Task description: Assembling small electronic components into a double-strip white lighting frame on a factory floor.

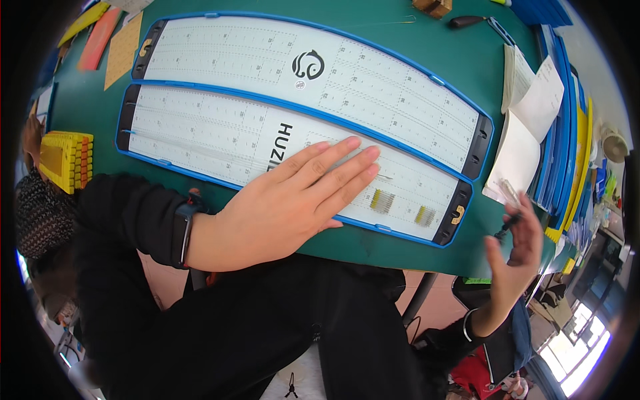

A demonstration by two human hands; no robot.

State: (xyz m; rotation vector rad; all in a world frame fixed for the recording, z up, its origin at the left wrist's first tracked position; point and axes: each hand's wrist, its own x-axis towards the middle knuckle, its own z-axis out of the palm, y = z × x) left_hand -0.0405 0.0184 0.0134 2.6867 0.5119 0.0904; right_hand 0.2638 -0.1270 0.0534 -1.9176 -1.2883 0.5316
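A long, flat white case with blue edges (400, 100) lies opened out on the table, its two halves side by side. My left hand (287, 200) rests across the near half, fingers stretched out flat and pointing right. Fine pale threads (193, 148) run from that half's left end toward the hand, which hides part of the panel. Right of the fingertips are two small patches of thin parallel strands with yellowish ends (382, 201). My right hand (523, 243) is raised beyond the case's right end, fingers curled round a slim, partly clear and black thing (509, 223), too blurred to name.
An open notebook (520, 150) lies right of the case, beside stacked blue and yellow folders (557, 140). A dark-handled tool (467, 22) and a small brown box (433, 7) lie at the back. Yellow stacked holders (65, 160) stand left, near another person's hand (32, 137).
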